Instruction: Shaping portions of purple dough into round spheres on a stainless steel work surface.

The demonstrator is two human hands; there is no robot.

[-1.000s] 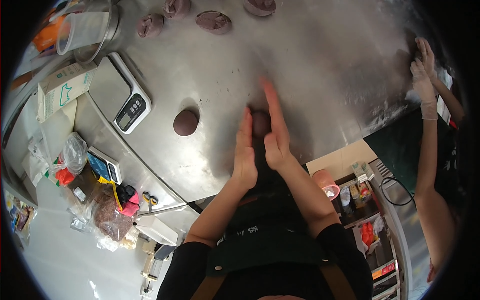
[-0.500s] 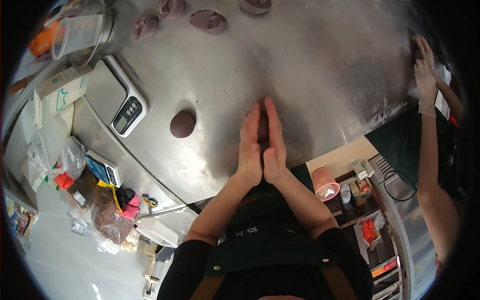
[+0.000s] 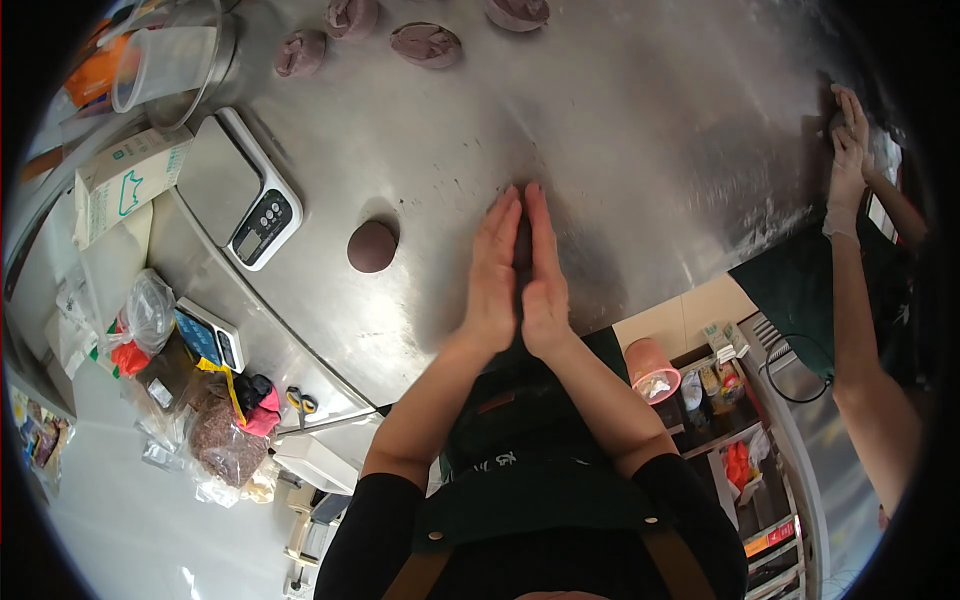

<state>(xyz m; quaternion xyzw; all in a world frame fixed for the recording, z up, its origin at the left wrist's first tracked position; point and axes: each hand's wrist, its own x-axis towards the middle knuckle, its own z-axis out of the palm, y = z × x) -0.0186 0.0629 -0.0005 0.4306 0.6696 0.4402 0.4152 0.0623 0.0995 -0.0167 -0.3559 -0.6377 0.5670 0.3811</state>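
Observation:
Between my two palms a dark purple-brown piece of dough (image 3: 523, 247) shows as a narrow strip; the rest is hidden. My left hand (image 3: 493, 275) lies along its left side and my right hand (image 3: 544, 270) along its right, fingers straight and pointing away from me. Both are pressed to the dough over the steel table (image 3: 620, 130). A smooth round dough ball (image 3: 372, 246) sits apart, left of my left hand. At the far edge of view lie several rough, folded dough pieces (image 3: 425, 45).
A white kitchen scale (image 3: 265, 225) stands at the left beside a carton (image 3: 132, 185) and clear plastic tubs (image 3: 165, 65). Lower left are a second scale (image 3: 210, 337), bags and scissors (image 3: 300, 402). A co-worker's gloved hand (image 3: 846, 170) is at the right; a pink bin (image 3: 652, 370) stands below.
Both my hands have shifted slightly away from me and a little left, still around the dough. The whole view has shifted slightly. The co-worker's hand stays near the same spot.

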